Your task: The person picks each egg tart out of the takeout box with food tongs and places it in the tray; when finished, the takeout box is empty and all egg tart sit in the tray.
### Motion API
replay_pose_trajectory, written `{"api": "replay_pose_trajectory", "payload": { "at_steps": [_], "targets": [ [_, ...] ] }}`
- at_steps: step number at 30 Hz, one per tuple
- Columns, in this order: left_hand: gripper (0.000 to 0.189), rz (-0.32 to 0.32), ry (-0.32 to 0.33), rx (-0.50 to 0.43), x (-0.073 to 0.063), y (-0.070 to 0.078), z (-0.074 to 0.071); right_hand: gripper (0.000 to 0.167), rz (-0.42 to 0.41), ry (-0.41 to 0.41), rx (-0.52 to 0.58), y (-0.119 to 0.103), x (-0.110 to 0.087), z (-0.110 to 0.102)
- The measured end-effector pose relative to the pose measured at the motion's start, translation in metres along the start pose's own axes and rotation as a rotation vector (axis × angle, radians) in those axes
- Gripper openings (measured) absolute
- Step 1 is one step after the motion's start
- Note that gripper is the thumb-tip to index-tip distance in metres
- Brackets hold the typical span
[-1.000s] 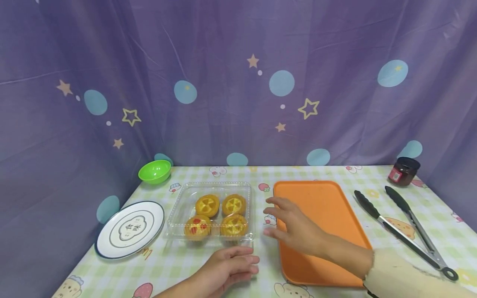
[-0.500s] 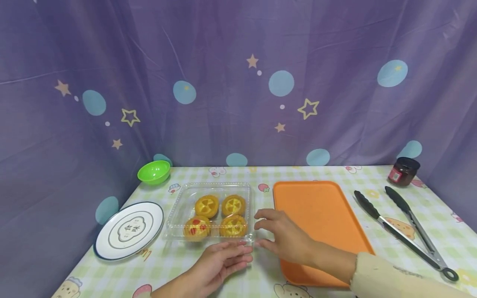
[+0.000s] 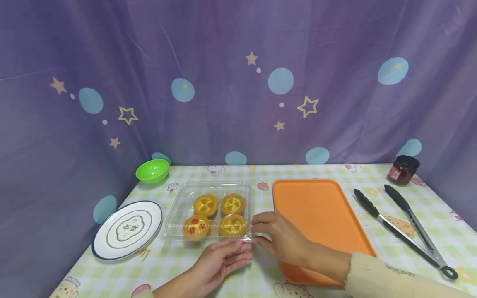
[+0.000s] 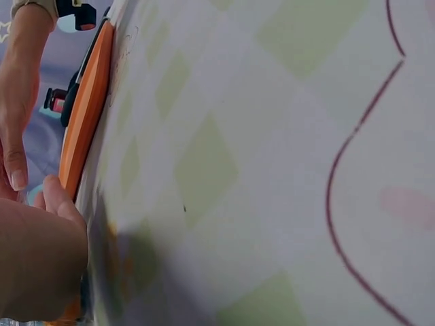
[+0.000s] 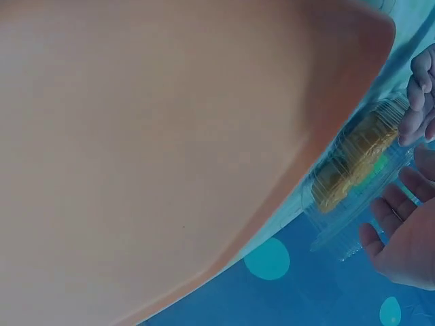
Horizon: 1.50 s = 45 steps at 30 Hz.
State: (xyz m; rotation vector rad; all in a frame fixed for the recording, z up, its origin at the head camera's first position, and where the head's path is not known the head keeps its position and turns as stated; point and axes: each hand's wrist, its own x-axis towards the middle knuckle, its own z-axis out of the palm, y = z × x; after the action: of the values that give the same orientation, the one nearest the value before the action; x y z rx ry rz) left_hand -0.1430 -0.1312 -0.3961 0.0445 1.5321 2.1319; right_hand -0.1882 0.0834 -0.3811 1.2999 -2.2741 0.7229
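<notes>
A lidded clear plastic box (image 3: pixel 179 207) holds several round yellow tarts (image 3: pixel 233 226), one of them topped with red pieces. My left hand (image 3: pixel 220 265) is at the box's front right corner, palm facing right, its thumb right at the front rim. Just beyond it, my right hand (image 3: pixel 279 238) reaches in from the right, fingers gently bent and fingertips at the right edge of the same corner. In the right wrist view the right hand's fingers (image 5: pixel 389 216) are spread beside the box (image 5: pixel 333 234). The lid looks closed.
An orange tray (image 3: pixel 309 198) lies right of the box, under my right forearm. Black-tipped tongs (image 3: pixel 402 238) and a dark jar (image 3: pixel 403 170) are farther right. A white plate (image 3: pixel 108 227) and a green bowl (image 3: pixel 152 171) stand on the left. A purple curtain (image 3: pixel 208 124) hangs behind.
My right hand has moved left and down from over the tray to the box's front right corner. The left hand has shifted slightly left and up to the front rim.
</notes>
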Motion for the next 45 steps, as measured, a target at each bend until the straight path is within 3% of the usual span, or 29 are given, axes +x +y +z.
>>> {"api": "replay_pose_trajectory", "payload": {
  "at_steps": [11, 18, 28, 38, 45],
  "targets": [
    [0.045, -0.022, 0.115, 0.089, 0.005, -0.002, 0.008, 0.007, -0.072, -0.004, -0.070, 0.001, 0.003, -0.001],
    [0.047, -0.027, 0.126, 0.106, 0.006, -0.004, 0.009, 0.008, -0.126, 0.002, -0.071, 0.002, 0.003, 0.001],
    [0.045, -0.009, 0.182, 0.123, 0.008, -0.007, 0.013, 0.017, -0.260, 0.067, -0.138, 0.004, 0.006, 0.004],
    [0.034, 0.048, 0.297, 0.162, 0.010, -0.011, 0.021, 0.020, -0.315, 0.111, -0.126, 0.007, 0.006, 0.007],
    [0.030, 0.073, 0.326, 0.177, 0.012, -0.012, 0.022, 0.019, -0.322, 0.136, -0.097, 0.008, 0.005, 0.009]
  ]
}}
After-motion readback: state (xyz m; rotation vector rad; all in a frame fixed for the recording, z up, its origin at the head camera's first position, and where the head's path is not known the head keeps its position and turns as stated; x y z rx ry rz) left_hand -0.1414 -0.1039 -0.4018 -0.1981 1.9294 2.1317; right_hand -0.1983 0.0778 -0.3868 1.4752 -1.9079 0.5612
